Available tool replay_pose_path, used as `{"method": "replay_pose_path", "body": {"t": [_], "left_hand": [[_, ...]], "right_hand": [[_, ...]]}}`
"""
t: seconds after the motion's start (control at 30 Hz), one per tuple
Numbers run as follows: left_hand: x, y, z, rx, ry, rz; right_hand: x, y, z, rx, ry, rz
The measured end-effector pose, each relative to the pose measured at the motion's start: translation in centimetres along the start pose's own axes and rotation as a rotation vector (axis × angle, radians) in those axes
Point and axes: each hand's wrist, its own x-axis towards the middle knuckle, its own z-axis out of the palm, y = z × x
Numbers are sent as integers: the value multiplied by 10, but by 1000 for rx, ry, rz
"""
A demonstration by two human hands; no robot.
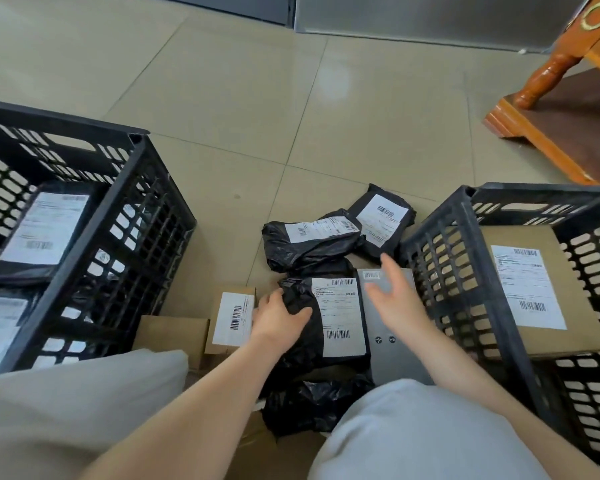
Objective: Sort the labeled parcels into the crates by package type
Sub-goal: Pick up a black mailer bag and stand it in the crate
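My left hand (278, 317) grips the left edge of a black poly-bag parcel (326, 327) with a white label, lying on the floor between my knees. My right hand (394, 294) hovers open above a grey flat box (392, 355) beside that bag. Two more black bags (309, 239) (381, 221) lie just beyond. Small cardboard boxes (231, 317) sit to the left of my left hand. The left black crate (94, 230) holds black bags with labels. The right black crate (444, 268) holds a labeled cardboard box (534, 289).
A wooden furniture leg and base (548, 109) stand at the far right on the tiled floor (257, 98). My knees in light trousers fill the bottom of the view. Another black bag (309, 403) lies near my right knee.
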Motion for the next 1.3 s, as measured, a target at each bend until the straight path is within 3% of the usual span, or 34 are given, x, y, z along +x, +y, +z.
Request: {"method": "replay_pose_path", "body": {"t": [0.13, 0.27, 0.63, 0.87, 0.97, 1.2, 1.3], "left_hand": [[0, -3, 11, 34, 32, 8], [2, -11, 8, 3, 64, 41], [-1, 0, -5, 33, 199, 100], [2, 32, -34, -238, 253, 74], [9, 39, -47, -250, 293, 44], [18, 37, -56, -301, 242, -12], [19, 40, -61, -428, 183, -59]], "right_hand": [[-1, 9, 29, 17, -216, 141], [-5, 3, 43, 81, -325, 266], [-17, -1, 47, 102, -531, 266], [-16, -6, 46, 231, -508, 179], [-14, -10, 46, 158, -437, 70], [-14, -17, 47, 132, -337, -6], [-15, -16, 47, 209, -325, 13]]}}
